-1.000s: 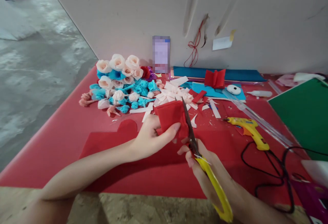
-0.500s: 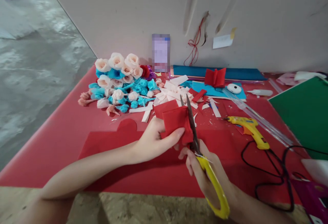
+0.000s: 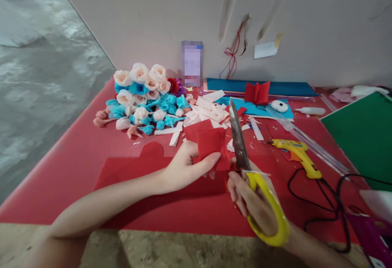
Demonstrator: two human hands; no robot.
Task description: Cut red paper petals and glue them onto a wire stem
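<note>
My left hand (image 3: 180, 170) is closed on folded red paper (image 3: 212, 142), thumb pressed across its front. In my right hand (image 3: 259, 206) are yellow-handled scissors (image 3: 239, 137), their blades pointing up and away and looking nearly together. The scissors are just right of the red paper, apart from its upper part. A small red scrap seems to show by my right fingers, too blurred to make out. Beneath both hands a large red sheet (image 3: 131, 174) lies on the red-covered table (image 3: 76, 153). A rounded red piece (image 3: 152, 149) lies by its far edge.
Paper flowers (image 3: 141, 112) are heaped at the back left, beside pale paper scraps (image 3: 205, 110). A phone (image 3: 192, 63) leans on the wall. On the right lie a yellow glue gun (image 3: 295, 151), its black cord (image 3: 337, 202), clear sticks (image 3: 318, 151) and a green board (image 3: 364, 133).
The scissors have moved right, off the red paper's edge, and their spread blades have come together. My left hand and the paper have hardly moved.
</note>
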